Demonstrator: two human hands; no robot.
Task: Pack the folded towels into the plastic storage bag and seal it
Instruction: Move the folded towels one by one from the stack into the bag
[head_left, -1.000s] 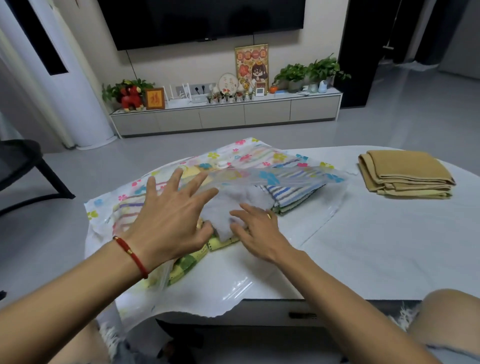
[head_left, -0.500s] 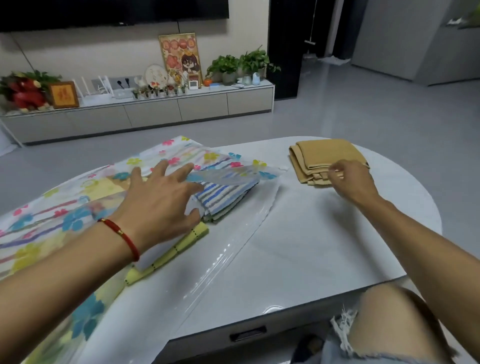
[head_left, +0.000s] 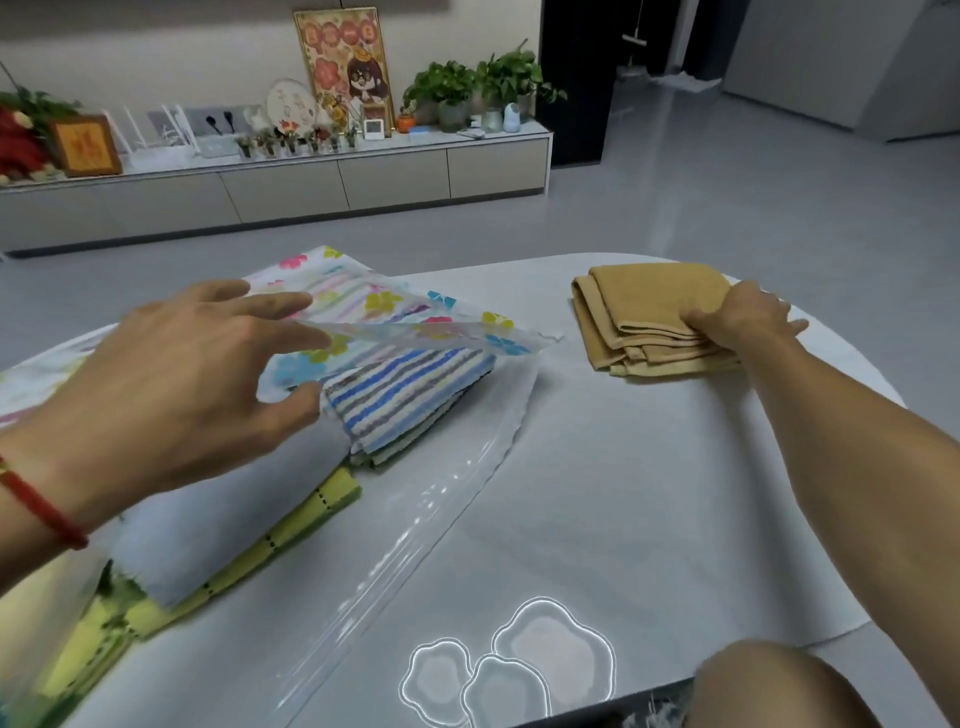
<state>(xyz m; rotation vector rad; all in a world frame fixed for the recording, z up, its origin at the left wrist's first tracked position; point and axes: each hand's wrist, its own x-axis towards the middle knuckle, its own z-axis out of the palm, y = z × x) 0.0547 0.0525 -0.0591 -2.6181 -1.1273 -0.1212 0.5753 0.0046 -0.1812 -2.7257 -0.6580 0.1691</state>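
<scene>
The left hand (head_left: 176, 384) is lifting the flowered top sheet of the plastic storage bag (head_left: 395, 322) at the left side of the tabletop (head_left: 623, 493), fingers spread over the sheet and thumb underneath, holding the bag's mouth open. Inside the mouth a blue-striped towel (head_left: 405, 400) is lying folded, with a pale grey towel (head_left: 208, 519) and a yellow-green towel (head_left: 311, 512) sticking out beside it toward the near-left edge. The bag's clear lower lip (head_left: 441, 499) is lying flat on the tabletop, running from the striped towel down toward the near edge.

The right hand (head_left: 737, 319) is reaching to the far-right corner of the tabletop and gripping the near-right side of a folded stack of tan towels (head_left: 644, 312), fingers curled over the top layers. That stack is sitting well apart from the bag, wholly outside it. The two hands are wide apart.
</scene>
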